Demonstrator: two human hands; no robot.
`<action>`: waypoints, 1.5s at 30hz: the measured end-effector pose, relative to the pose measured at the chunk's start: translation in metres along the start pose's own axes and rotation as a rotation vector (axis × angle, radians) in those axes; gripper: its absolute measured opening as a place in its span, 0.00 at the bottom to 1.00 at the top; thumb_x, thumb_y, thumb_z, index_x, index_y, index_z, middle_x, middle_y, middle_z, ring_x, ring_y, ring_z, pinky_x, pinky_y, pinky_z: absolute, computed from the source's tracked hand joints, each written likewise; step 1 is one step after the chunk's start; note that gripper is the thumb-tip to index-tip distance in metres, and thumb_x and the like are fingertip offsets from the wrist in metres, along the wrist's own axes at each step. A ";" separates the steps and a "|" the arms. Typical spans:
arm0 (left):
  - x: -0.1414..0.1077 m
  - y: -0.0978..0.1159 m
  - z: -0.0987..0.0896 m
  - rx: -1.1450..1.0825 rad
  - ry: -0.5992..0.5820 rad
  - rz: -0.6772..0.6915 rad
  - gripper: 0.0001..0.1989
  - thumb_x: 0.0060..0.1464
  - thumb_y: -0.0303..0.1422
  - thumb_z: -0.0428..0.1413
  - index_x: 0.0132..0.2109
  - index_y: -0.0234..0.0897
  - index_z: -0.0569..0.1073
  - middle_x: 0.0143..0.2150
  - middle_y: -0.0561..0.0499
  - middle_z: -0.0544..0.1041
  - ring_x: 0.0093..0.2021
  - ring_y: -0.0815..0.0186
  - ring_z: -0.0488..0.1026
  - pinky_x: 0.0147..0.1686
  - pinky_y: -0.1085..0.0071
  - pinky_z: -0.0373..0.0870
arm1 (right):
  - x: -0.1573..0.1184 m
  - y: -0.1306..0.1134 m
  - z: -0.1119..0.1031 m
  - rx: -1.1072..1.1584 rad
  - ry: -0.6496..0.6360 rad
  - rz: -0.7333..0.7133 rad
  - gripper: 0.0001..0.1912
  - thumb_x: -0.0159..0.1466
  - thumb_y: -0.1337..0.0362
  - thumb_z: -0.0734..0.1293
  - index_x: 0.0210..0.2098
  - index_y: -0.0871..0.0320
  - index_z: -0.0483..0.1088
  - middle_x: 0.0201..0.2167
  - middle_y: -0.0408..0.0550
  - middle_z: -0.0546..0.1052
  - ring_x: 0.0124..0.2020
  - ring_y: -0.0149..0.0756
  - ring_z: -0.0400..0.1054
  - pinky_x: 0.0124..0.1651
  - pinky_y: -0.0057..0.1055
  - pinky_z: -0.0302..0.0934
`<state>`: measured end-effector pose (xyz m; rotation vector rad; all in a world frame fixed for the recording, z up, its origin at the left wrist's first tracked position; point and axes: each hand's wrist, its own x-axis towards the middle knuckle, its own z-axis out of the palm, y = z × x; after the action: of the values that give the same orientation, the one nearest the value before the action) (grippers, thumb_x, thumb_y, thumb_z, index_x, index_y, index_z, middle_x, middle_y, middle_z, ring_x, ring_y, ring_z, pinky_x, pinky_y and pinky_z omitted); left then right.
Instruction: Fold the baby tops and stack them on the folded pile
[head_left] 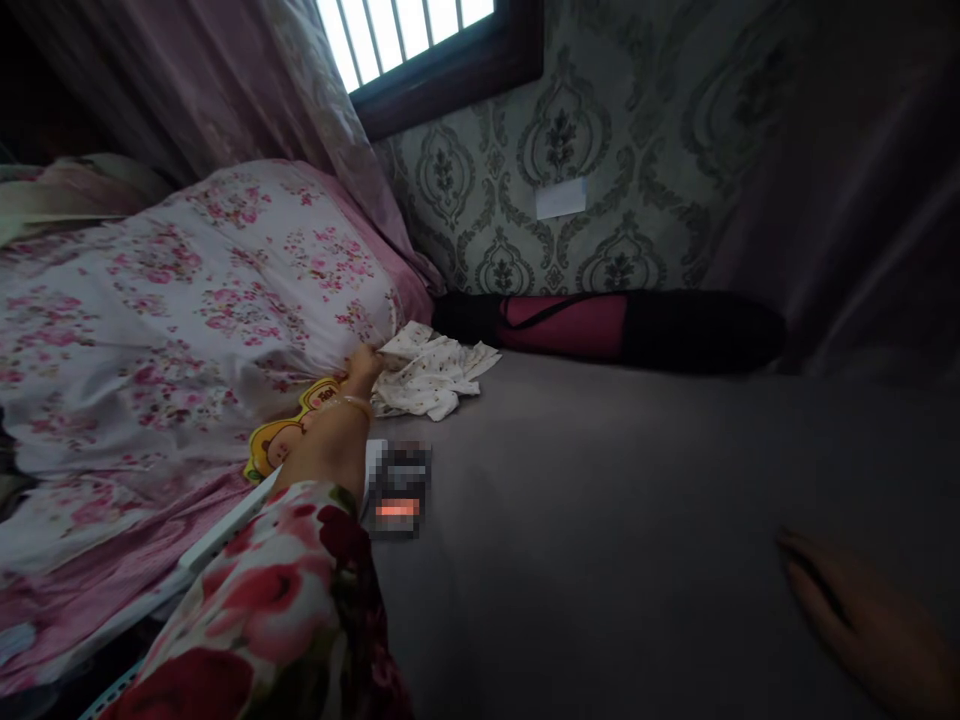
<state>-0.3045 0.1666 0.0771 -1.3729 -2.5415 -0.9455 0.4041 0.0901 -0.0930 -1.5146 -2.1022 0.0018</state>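
Note:
My left arm, in a floral sleeve with a bangle at the wrist, stretches forward. My left hand (364, 362) is closed on the near-left edge of a crumpled white cloth with small dark dots (431, 370). The cloth lies bunched on the grey bed sheet (600, 520), against a pink flowered cover. Low on the right, my right hand (862, 620) hovers in dim light over the sheet. Its fingers look stretched out, a narrow gap shows beside the thumb, and nothing is seen in it.
A yellow cartoon-shaped item (274, 445) lies beneath my left forearm, beside a blurred-out object (401, 490). A long black and maroon bag (562, 325) rests along the patterned wall. Flowered bedding (187, 270) is heaped at left, below a curtain (300, 90) and a barred window (412, 40).

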 end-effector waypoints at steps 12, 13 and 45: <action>0.010 0.190 -0.048 -0.431 0.506 0.609 0.10 0.57 0.32 0.51 0.42 0.34 0.74 0.40 0.48 0.75 0.40 0.66 0.71 0.43 0.73 0.65 | -0.001 -0.017 -0.009 0.145 0.030 0.061 0.18 0.57 0.50 0.59 0.40 0.49 0.73 0.48 0.61 0.76 0.51 0.57 0.70 0.57 0.55 0.60; 0.002 0.204 -0.053 -0.451 0.511 0.679 0.09 0.57 0.32 0.51 0.41 0.34 0.74 0.39 0.48 0.75 0.40 0.67 0.70 0.42 0.73 0.65 | -0.001 -0.016 -0.008 0.156 0.030 0.056 0.18 0.57 0.51 0.59 0.40 0.50 0.73 0.49 0.61 0.76 0.51 0.57 0.70 0.58 0.54 0.60; -0.251 0.315 0.014 -1.130 -0.425 0.444 0.16 0.50 0.44 0.58 0.26 0.36 0.70 0.23 0.55 0.66 0.25 0.71 0.62 0.24 0.75 0.59 | 0.119 -0.129 -0.090 0.494 0.412 0.131 0.13 0.58 0.54 0.63 0.35 0.58 0.70 0.34 0.51 0.76 0.35 0.39 0.69 0.42 0.38 0.63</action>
<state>0.0930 0.1200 0.1230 -2.4425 -1.6527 -2.3109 0.3031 0.1203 0.0736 -1.2229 -1.5320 0.2217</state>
